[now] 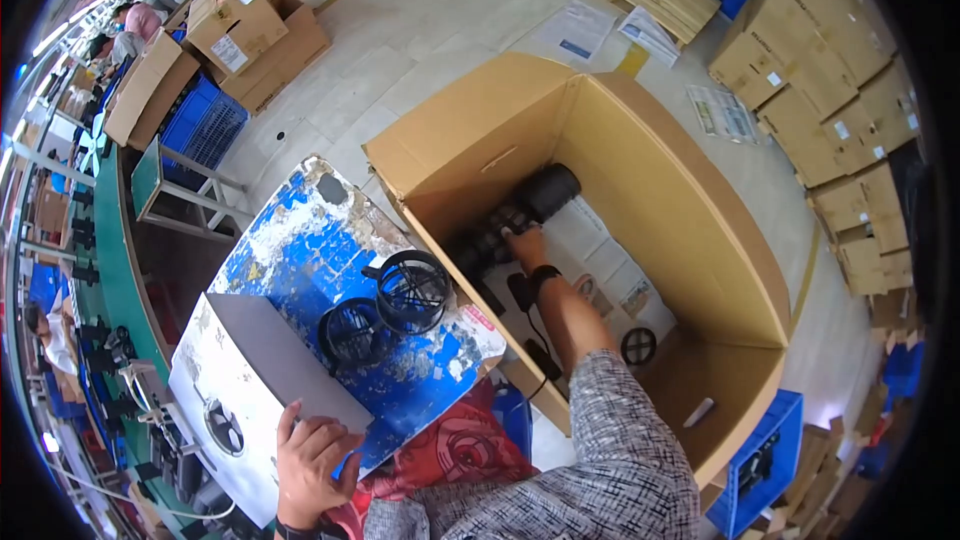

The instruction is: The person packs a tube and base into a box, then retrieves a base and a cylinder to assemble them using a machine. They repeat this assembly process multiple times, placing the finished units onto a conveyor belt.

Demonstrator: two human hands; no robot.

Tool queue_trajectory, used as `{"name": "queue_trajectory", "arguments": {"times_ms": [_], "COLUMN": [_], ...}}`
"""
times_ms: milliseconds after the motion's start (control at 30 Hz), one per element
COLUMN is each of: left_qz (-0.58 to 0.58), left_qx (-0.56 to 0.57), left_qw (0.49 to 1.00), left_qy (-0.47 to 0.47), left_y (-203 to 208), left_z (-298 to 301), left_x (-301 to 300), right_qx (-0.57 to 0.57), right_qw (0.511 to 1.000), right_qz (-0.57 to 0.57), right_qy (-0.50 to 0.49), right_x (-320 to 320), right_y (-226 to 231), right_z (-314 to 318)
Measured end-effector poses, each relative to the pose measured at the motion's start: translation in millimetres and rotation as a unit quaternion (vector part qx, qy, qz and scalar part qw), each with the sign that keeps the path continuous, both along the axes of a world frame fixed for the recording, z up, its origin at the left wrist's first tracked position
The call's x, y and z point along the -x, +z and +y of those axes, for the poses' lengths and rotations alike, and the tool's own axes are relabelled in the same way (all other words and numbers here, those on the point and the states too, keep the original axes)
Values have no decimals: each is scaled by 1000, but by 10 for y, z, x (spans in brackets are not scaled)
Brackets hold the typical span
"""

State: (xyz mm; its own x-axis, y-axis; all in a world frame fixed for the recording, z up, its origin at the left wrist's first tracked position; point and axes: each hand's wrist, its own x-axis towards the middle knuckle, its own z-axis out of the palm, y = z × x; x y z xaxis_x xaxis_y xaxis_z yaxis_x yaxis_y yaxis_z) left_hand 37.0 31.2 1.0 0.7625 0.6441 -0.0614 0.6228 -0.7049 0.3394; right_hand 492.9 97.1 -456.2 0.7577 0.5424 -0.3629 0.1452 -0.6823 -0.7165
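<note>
My right hand [526, 248] reaches deep into a large open cardboard carton [690, 210], fingers closed around a black cylindrical part [500, 225] in a row of similar dark parts along the near wall. A larger black cylinder [548, 190] lies at the far end of that row. My left hand [315, 455] rests with fingers apart at the edge of a white box [240, 380] that bears a dark fan picture. On the worn blue-and-white tabletop [300, 210] sit two round black cage-like frames [412, 290], side by side and touching.
Printed sheets [600, 250], a small black ring [638, 346] and a white tube-like piece [699, 412] lie inside the carton. A blue crate [765, 470] stands at right. Stacked cartons [820, 70] line the far right; a green workbench [115, 270] runs along the left.
</note>
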Motion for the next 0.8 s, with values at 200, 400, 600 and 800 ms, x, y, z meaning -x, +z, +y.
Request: {"name": "queue_trajectory", "arguments": {"times_ms": [200,400,600,800], "left_qz": [11,7,16,18], "left_qx": [-5,-4,-2,5], "left_qw": [1000,1000,1000,1000], "left_qy": [5,13,15,19], "left_y": [-55,-42,-35,-46], "left_z": [-12,-10,-22,-16], "left_x": [-11,-61,-27,4], "right_qx": [19,-98,-140,-122], "right_qw": [988,993,968,931], "right_qz": [-86,49,134,72], "right_qy": [-123,36,161,336], "right_x": [33,-95,-206,-93], "right_y": [-380,-374,-32,273], "right_z": [201,58,7,-88]}}
